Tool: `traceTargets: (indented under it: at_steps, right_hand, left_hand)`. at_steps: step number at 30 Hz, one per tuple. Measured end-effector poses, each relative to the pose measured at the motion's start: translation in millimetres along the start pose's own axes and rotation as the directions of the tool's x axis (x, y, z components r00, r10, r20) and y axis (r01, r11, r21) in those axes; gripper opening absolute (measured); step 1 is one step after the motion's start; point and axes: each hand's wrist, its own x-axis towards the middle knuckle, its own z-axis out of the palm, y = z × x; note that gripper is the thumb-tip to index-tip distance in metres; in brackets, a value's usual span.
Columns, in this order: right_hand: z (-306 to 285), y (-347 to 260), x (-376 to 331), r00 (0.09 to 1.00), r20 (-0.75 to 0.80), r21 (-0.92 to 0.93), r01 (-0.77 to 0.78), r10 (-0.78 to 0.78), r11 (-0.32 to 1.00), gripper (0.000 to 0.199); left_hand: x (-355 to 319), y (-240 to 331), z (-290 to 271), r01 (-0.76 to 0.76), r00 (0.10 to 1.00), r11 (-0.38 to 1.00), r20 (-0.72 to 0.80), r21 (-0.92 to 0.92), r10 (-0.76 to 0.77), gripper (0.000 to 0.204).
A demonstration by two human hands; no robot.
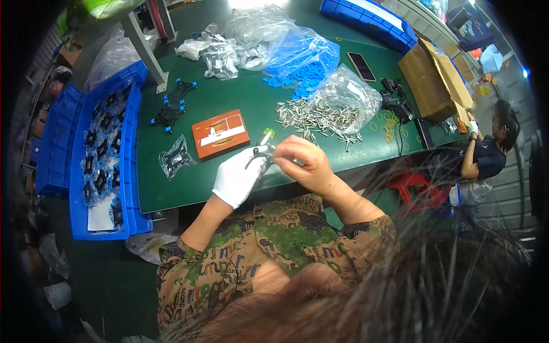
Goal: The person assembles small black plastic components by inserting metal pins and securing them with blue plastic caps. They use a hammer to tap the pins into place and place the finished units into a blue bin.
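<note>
Workpiece (264,150), dark, partly hidden between left fingers (255,165) and right fingers (293,151).

Close head-worn fisheye view, downward over the green table (171,191).

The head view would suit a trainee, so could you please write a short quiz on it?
1. Which of the camera wearer's hands has a white glove on?
2. True or false: the smartphone lies on top of the red-brown box.
3. What colour are the small pieces heaped just beyond the metal pins? A red; B blue; C yellow.

Key:
1. The left hand; the right hand is bare.
2. False: the smartphone lies on the green table.
3. B.
</note>
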Motion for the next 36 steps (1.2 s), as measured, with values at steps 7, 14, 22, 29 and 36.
traceTargets:
  at_steps: [7, 14, 22, 29, 36]
  right_hand:
    - [16, 6, 3, 0.996, 0.028, -0.076, 0.091, -0.089, 0.993, 0.014]
    - [26, 2, 8, 0.993, 0.067, -0.198, 0.108, -0.096, 0.974, 0.015]
    - [19, 30, 6, 0.978, 0.141, -0.160, 0.175, -0.153, 0.972, 0.017]
    - [26, 42, -5, 0.883, 0.302, -0.320, 0.449, -0.360, 0.834, 0.025]
    - [39, 48, -20, 0.907, 0.230, -0.373, 0.417, -0.353, 0.829, 0.024]
  left_hand:
    - [-6, 14, -3, -0.127, 0.988, 0.978, -0.061, 0.168, 0.139, 0.024]
    - [-10, 8, -3, -0.213, 0.968, 0.913, -0.052, 0.349, 0.246, 0.022]
    - [-26, 0, -20, 0.146, 0.966, 0.983, 0.231, -0.112, -0.117, 0.023]
    - [-35, -7, -19, 0.370, 0.888, 0.898, 0.373, -0.238, -0.267, 0.029]
    - [-34, -12, -16, 0.402, 0.862, 0.901, 0.397, -0.161, -0.314, 0.029]
